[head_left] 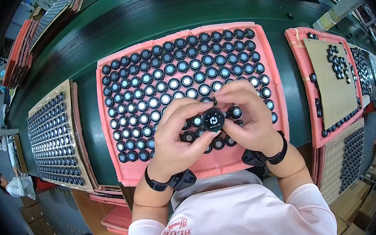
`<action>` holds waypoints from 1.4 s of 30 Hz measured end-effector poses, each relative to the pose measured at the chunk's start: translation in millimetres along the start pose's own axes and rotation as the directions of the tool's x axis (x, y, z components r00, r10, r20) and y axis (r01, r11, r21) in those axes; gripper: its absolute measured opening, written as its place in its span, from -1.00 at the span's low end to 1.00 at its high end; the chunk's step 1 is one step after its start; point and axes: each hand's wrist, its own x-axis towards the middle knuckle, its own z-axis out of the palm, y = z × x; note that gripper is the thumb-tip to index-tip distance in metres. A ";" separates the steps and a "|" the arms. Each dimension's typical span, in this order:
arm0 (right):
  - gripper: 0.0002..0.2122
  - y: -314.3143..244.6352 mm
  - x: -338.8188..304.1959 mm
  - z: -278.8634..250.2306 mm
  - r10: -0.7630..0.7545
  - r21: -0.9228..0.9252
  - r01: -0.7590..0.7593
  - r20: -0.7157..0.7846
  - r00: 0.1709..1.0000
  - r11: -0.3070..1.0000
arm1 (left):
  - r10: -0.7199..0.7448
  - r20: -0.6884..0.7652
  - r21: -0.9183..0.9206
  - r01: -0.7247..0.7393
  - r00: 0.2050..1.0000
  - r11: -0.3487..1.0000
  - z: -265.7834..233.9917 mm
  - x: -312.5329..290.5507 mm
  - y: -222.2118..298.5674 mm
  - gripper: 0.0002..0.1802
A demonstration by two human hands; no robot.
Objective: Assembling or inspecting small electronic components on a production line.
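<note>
A small round black device [213, 120] with a white mark on its flat face is held up between my two hands. My left hand [178, 130] pinches its left side, the thumb at the lower edge and the index finger along the top. My right hand [247, 116] closes on its right side with thumb and fingertips. Below and around my hands lies a pink foam tray [270, 64], filled with rows of similar black round pieces [170, 68] with pale shiny centres. Part of the near rows is hidden by my hands.
The tray rests on a dark green bench [142, 20]. At left, a cardboard sheet [77, 128] bears more rows of pieces. To the right, another pink foam tray [296, 84] carries a cardboard sheet [331, 99] with loose pieces. A person [20, 184] is far left.
</note>
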 end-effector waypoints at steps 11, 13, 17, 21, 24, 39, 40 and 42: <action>-0.78 3.0 -2.4 -0.8 0.144 0.212 -0.159 0.085 0.986 0.964 | 0.014 -0.001 0.028 -0.014 1.000 1.000 -0.2 -1.5 0.2 -0.54; -0.78 2.2 -1.5 0.5 0.140 0.216 -0.151 0.062 0.988 0.965 | 0.008 -0.010 -0.013 -0.009 1.000 1.000 1.0 -1.0 3.0 -0.56; -0.77 2.2 -0.1 1.6 0.105 0.202 -0.106 0.015 0.994 0.974 | 0.039 -0.029 -0.089 -0.042 0.999 0.995 0.6 -0.4 1.3 -0.61; -0.76 3.3 1.4 0.9 0.037 0.150 -0.037 0.009 0.999 0.988 | 0.140 -0.033 -0.071 -0.142 0.990 0.987 0.2 0.7 -6.0 -0.64; -0.75 2.5 1.5 0.8 0.012 0.125 -0.012 0.000 1.000 0.992 | 0.169 -0.045 -0.059 -0.172 0.985 0.983 1.4 0.3 -7.9 -0.66; -0.59 -2.4 -5.0 -2.9 0.087 0.303 -0.101 0.060 0.994 0.948 | -0.158 0.051 -0.576 0.159 0.986 0.802 4.0 -6.4 -0.1 -0.58; -0.59 -2.3 -5.2 -2.9 0.087 0.303 -0.101 0.059 0.994 0.947 | -0.158 0.052 -0.576 0.159 0.986 0.802 4.1 -6.2 0.2 -0.58; -0.58 -2.1 -5.6 -2.9 0.098 0.309 -0.111 0.058 0.993 0.944 | -0.167 0.055 -0.592 0.167 0.984 0.788 4.8 -5.9 1.7 -0.58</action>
